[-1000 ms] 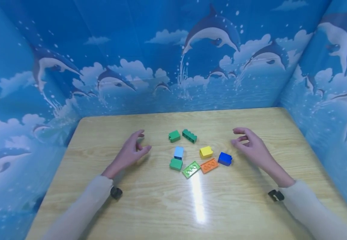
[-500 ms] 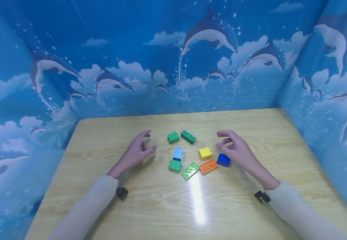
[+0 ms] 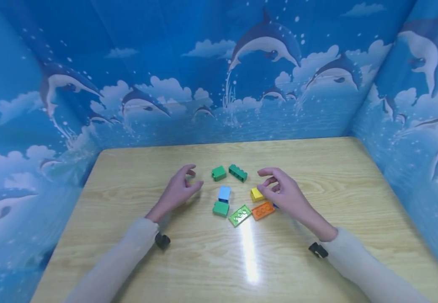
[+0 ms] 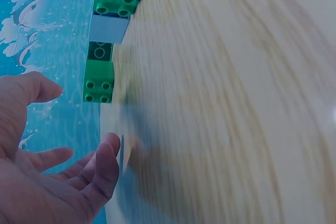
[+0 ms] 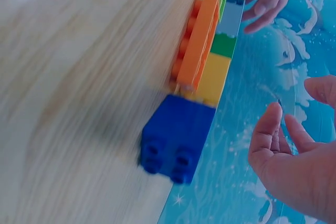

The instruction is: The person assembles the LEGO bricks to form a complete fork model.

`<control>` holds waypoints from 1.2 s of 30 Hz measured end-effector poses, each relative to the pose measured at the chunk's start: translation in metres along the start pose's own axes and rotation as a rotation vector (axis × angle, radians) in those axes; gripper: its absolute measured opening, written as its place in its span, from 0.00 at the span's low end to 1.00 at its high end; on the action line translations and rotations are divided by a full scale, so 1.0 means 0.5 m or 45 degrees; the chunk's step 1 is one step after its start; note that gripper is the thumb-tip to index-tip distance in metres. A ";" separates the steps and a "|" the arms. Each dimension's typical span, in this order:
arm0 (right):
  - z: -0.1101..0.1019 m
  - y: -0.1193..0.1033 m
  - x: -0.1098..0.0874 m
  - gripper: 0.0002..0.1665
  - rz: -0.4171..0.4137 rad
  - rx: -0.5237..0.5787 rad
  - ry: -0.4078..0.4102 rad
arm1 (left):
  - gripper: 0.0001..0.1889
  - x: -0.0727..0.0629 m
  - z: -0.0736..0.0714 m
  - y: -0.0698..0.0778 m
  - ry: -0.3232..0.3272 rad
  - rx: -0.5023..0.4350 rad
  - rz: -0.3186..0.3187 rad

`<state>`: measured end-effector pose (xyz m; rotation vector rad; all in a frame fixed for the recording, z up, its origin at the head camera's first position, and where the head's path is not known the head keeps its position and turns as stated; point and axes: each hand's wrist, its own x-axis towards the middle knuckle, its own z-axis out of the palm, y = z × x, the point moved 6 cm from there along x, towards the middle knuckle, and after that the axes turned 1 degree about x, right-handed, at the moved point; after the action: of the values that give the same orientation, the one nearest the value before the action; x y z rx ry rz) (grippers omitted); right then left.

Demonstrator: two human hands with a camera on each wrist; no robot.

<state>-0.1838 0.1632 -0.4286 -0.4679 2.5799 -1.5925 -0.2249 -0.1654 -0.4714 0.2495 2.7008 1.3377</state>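
Note:
My left hand (image 3: 178, 190) hovers over the table with loosely bent fingers and nothing in it, left of a green brick (image 3: 219, 173). Above the yellow brick (image 3: 257, 195) is my right hand (image 3: 284, 190), also holding nothing, its thumb apart from its fingers. It hides most of the blue brick in the head view; the right wrist view shows that blue brick (image 5: 177, 139) whole. An orange brick (image 3: 263, 211) lies studs down beside a light green one (image 3: 240, 215). A light blue brick (image 3: 224, 194) touches another green brick (image 3: 221, 208). A dark green brick (image 3: 237, 173) lies farther back.
All the bricks lie in a loose cluster on the wooden table (image 3: 188, 261). A blue dolphin-print backdrop (image 3: 188, 84) rises behind the table and on both sides. A bright light reflection runs down the table's front middle.
My right hand has moved left, from beside the blue brick to over the yellow one. My left hand has drifted right, closer to the bricks. The bricks have stayed put.

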 end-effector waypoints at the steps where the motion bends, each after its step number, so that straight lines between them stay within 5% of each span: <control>1: 0.006 -0.002 0.001 0.26 -0.003 0.006 -0.005 | 0.38 0.003 0.002 0.000 0.006 -0.003 0.000; 16: 0.089 -0.028 -0.004 0.30 -0.035 0.103 -0.093 | 0.34 0.027 0.032 0.011 -0.005 -0.148 -0.070; 36: 0.176 -0.055 -0.009 0.27 -0.064 -0.023 -0.212 | 0.32 0.046 0.068 0.018 0.033 -0.215 -0.119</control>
<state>-0.1540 0.0773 -0.4452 -0.6429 2.4795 -1.4770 -0.2408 -0.1292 -0.4855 0.0891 2.5647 1.5393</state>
